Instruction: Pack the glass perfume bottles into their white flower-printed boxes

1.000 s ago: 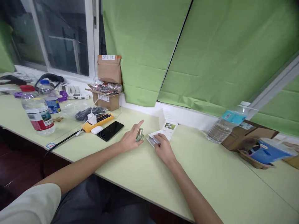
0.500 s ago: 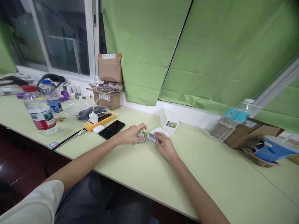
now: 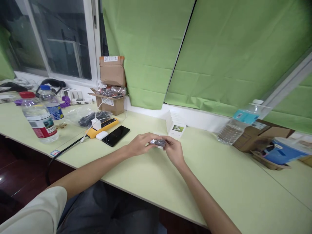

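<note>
My left hand point(image 3: 140, 145) and my right hand point(image 3: 174, 151) meet over the table in front of me. Between their fingertips is a small shiny dark grey packet point(image 3: 158, 142), gripped from both sides. A sliver of a small white box point(image 3: 160, 147) shows just below it; most of that box is hidden by my fingers. Beyond my right hand a row of white cartons point(image 3: 177, 129) stands by the wall, the front one printed with a green picture. A black phone point(image 3: 116, 136) lies to the left of my left hand.
To the left are a yellow power strip point(image 3: 101, 128), a white earbud case point(image 3: 101, 135) and a red-capped bottle point(image 3: 40, 118). Cardboard boxes point(image 3: 112, 105) stand by the window. A tilted water bottle point(image 3: 237, 125) and a blue tub point(image 3: 284, 152) are at the right.
My left hand has moved right to meet my right hand. The clear object it held no longer shows separately; a dark shiny packet is now between both hands. The white box is mostly covered.
</note>
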`<state>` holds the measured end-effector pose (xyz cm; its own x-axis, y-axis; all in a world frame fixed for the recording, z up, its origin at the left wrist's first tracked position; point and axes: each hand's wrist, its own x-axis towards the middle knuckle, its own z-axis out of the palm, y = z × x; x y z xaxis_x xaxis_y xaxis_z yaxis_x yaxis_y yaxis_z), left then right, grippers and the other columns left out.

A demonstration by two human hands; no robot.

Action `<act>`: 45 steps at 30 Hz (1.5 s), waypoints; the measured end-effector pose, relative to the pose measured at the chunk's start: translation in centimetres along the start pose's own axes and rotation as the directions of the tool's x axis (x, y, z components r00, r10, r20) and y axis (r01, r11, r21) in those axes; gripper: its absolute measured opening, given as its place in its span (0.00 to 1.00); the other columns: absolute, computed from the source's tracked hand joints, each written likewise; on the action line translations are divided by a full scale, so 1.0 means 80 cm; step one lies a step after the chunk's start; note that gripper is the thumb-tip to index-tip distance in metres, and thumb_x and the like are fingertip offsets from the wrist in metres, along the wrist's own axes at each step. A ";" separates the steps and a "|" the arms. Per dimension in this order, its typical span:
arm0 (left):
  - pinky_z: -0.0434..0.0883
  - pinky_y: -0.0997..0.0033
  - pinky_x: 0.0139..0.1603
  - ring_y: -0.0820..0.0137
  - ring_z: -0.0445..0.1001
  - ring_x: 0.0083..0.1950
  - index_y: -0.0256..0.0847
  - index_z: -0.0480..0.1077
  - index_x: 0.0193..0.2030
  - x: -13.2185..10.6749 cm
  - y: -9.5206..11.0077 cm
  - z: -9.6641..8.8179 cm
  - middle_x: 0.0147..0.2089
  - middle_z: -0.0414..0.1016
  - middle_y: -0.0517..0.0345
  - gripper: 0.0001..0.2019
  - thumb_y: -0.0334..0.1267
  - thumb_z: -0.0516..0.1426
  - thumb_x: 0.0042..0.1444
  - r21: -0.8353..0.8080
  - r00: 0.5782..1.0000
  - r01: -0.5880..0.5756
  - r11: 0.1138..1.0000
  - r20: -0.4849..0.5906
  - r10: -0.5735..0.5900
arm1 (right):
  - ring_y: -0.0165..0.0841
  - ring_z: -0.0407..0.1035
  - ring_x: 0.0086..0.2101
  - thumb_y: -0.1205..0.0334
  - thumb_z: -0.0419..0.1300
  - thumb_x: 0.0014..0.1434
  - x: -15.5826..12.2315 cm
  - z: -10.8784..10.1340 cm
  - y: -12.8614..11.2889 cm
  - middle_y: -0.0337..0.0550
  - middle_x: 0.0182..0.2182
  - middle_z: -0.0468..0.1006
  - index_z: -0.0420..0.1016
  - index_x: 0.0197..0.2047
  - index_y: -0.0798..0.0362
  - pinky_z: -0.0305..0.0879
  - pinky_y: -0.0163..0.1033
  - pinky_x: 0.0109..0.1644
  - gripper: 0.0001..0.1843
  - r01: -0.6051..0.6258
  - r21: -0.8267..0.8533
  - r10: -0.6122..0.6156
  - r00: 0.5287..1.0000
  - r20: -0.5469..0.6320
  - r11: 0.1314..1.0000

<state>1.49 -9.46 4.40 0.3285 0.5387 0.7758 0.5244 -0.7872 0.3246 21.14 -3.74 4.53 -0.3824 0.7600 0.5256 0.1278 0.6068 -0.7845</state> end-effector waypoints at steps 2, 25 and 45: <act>0.70 0.64 0.56 0.65 0.74 0.57 0.45 0.68 0.55 0.002 0.001 -0.001 0.54 0.77 0.53 0.13 0.32 0.54 0.65 0.094 0.997 -0.070 0.993 0.039 0.066 | 0.31 0.67 0.24 0.62 0.57 0.56 0.002 -0.002 0.002 0.42 0.32 0.82 0.82 0.41 0.53 0.64 0.38 0.30 0.14 -0.053 0.086 0.052 0.999 0.011 0.995; 0.67 0.53 0.60 0.55 0.63 0.66 0.40 0.69 0.43 -0.008 -0.011 0.009 0.65 0.63 0.42 0.05 0.32 0.56 0.60 0.459 0.996 -0.089 0.884 0.050 0.074 | 0.30 0.64 0.22 0.57 0.64 0.54 -0.009 0.015 -0.031 0.40 0.23 0.77 0.84 0.39 0.55 0.64 0.38 0.29 0.13 -0.144 0.185 0.174 0.972 -0.155 0.972; 0.74 0.69 0.30 0.69 0.75 0.32 0.40 0.62 0.39 0.015 -0.003 -0.031 0.34 0.73 0.60 0.24 0.49 0.69 0.47 -0.555 0.824 0.466 0.689 -0.010 -0.566 | 0.49 0.67 0.55 0.44 0.68 0.53 -0.005 -0.033 -0.002 0.49 0.58 0.73 0.65 0.63 0.46 0.62 0.54 0.57 0.38 0.180 -0.407 -0.113 0.977 0.183 0.895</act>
<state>-0.22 -9.38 6.57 -0.0338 0.8866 0.4614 0.0782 -0.4579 0.8856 23.72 -3.50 5.31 -0.5555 0.6312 0.5412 0.4185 0.7747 -0.4740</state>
